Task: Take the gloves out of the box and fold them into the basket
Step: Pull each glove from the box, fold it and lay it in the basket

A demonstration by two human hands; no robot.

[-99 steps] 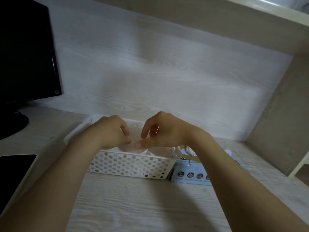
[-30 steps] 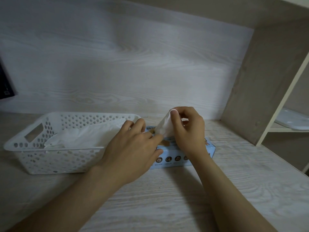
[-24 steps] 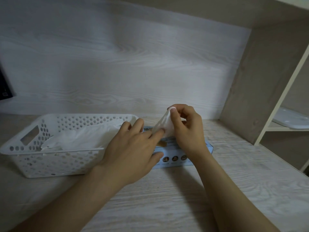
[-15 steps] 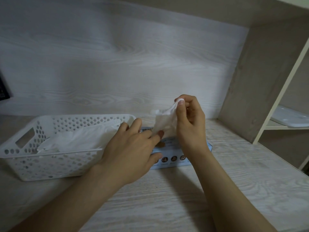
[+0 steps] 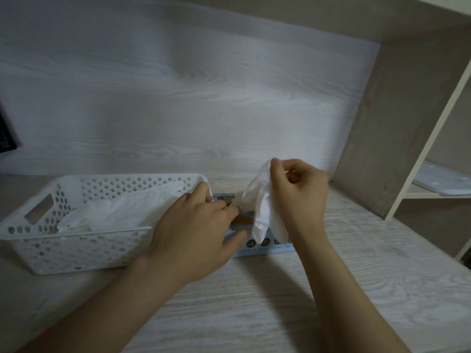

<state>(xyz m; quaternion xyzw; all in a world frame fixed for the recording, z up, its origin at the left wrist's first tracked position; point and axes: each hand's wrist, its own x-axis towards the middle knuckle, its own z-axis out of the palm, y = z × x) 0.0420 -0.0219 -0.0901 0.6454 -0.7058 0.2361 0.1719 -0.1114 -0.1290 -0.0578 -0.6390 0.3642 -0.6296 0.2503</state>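
In the head view, the right hand (image 5: 298, 197) pinches a white glove (image 5: 262, 207) at its top edge, and the glove hangs down over the blue box (image 5: 265, 248). The left hand (image 5: 196, 230) lies flat on the box, fingers straight, gripping nothing. Beside the box, a white basket (image 5: 76, 243) on the bench (image 5: 280, 307) contains folded gloves (image 5: 127, 210).

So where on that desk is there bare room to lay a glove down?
Bare desk lies in front of the basket and box, and right of the box up to the shelf panel. Crowded: the left hand rests on the box, the right hand holds a glove above it.
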